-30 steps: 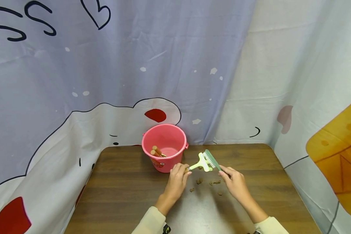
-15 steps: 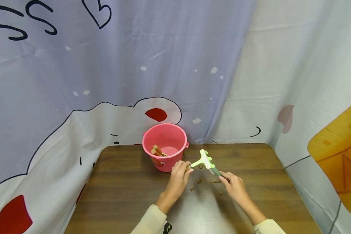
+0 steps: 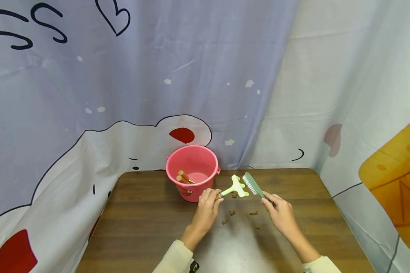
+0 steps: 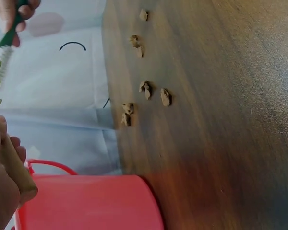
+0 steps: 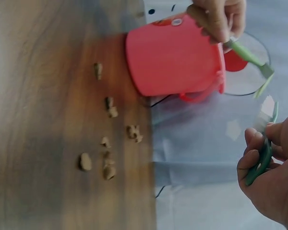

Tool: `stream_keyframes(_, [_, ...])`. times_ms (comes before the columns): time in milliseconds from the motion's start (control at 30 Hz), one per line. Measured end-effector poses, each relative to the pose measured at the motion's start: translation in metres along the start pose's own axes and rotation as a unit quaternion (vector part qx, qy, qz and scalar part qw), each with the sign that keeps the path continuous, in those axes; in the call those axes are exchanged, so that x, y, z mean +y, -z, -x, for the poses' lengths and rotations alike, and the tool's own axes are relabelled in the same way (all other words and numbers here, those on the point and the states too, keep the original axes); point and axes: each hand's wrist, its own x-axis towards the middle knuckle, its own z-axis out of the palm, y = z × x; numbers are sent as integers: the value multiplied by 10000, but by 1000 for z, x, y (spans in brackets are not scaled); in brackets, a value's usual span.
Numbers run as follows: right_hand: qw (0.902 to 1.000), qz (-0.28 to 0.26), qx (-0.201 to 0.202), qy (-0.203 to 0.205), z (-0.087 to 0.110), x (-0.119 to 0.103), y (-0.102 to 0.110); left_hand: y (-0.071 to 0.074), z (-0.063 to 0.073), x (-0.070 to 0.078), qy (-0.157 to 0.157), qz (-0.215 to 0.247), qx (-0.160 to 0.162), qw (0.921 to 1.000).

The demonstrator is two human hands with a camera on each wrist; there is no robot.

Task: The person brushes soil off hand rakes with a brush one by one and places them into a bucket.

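My left hand (image 3: 205, 212) grips the short wooden handle (image 4: 18, 170) of a small light green rake (image 3: 237, 186), whose several blunt prongs face right. In my right hand (image 3: 281, 216) is a green brush (image 3: 253, 184) with white bristles, pinched by its handle. The bristles face the rake's prongs, with a narrow gap between the two in the head view. Both tools are held up above the table. Under them, several small brown clumps (image 3: 232, 212) lie scattered on the wood; the right wrist view shows more of these crumbly lumps (image 5: 85, 162).
A pink bucket (image 3: 209, 181) stands at the back of the wooden table (image 3: 140, 227), just beyond my left hand. Two wooden handles (image 3: 182, 177) poke up inside it. A printed curtain (image 3: 191, 76) hangs right behind the table's far edge.
The brush was against the rake's prongs, slid down behind the rake head, and has now come up and away to the right. The left hand with the rake has barely shifted.
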Motion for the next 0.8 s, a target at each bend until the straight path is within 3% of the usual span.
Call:
stream_keyframes(400, [9997,17,-139,205,1,-12,-3,-4,5,-4,-133,-61,-12,9999])
stream_keyframes(800, [9988,47,-467,-132,6,2,-4,-2,5,-5,-141,86,171,9997])
